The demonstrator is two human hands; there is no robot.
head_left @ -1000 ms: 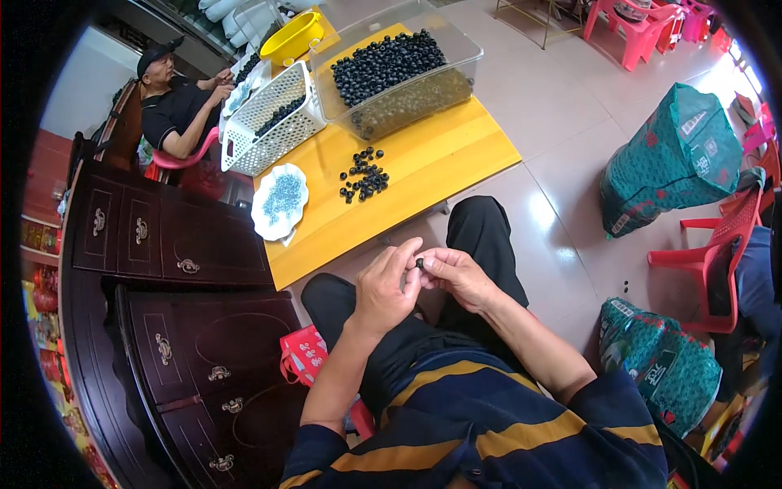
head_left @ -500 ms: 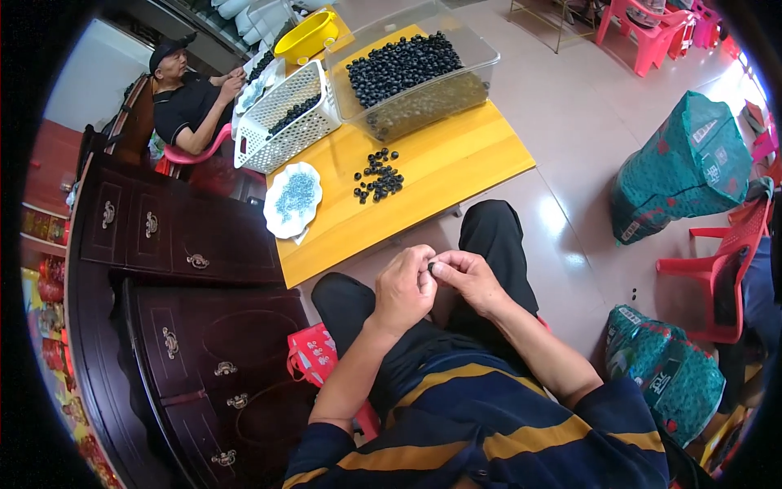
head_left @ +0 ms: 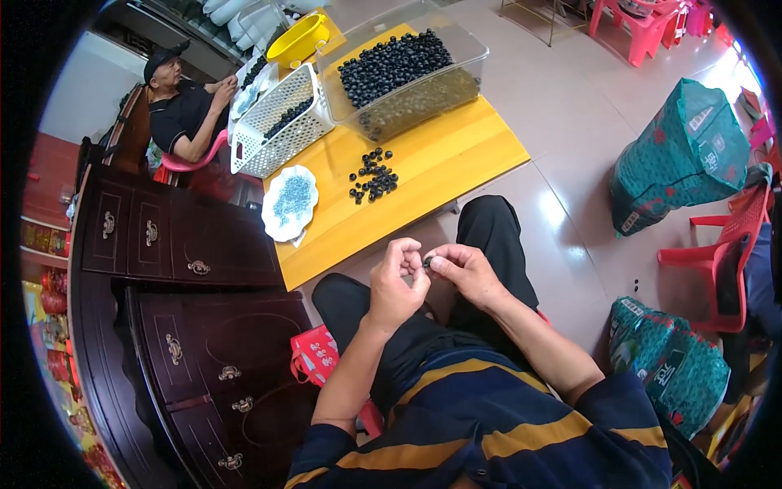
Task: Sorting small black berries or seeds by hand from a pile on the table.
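My right hand (head_left: 467,274) pinches a small round black piece (head_left: 428,262) between thumb and fingertips, above my lap. Close beside it on the left, my left hand (head_left: 394,289) has its fingers half curled and the thumb apart from them; nothing shows between them. Beyond my hands, a loose group of similar black beads (head_left: 376,176) lies on the yellow table (head_left: 456,167). Left of that group, a white scalloped dish (head_left: 279,231) holds many tiny pale blue pieces (head_left: 293,198).
A clear plastic bin (head_left: 407,122) full of black beads and a white perforated basket (head_left: 252,155) stand on the table, with a yellow basin (head_left: 299,39) behind. A co-worker (head_left: 187,110) sits far left. Dark cabinets (head_left: 204,326) flank me; green bags (head_left: 676,163) stand right.
My left hand has drawn slightly away from the black piece, its thumb and fingers parting. My right hand keeps hold of the piece. The view has shifted a little.
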